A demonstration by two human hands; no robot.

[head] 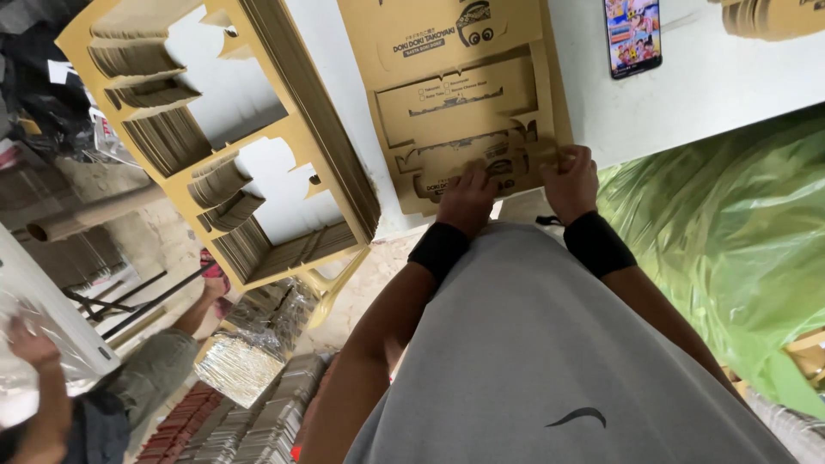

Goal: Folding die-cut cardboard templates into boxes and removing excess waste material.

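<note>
A: Biggest first? White worktop (705,94), green plastic sheet (730,232) hanging off its near right side.

B: Then the tall stack of punched-out cardboard frames (301,112) on the left, holes through it. Next?

A: The flat die-cut cardboard sheets (464,112), brown, printed, lying on the worktop at its near edge, right in front of the person.

B: Hands?

A: Left hand (467,199) and right hand (571,179), both pressed on the near end of the sheet, black wristbands on. Fingers of both look curled down onto the card, pinching its edge; exact grip hard to tell.

B: Handling?

A: My guess: light, thin, stiff but bendy, tears along the cut lines. Best held at the solid border, not the tabs.

B: Small stuff?

A: Phone (633,34) with lit screen, far right. Another person's hand (30,344) low left, well apart.
</note>
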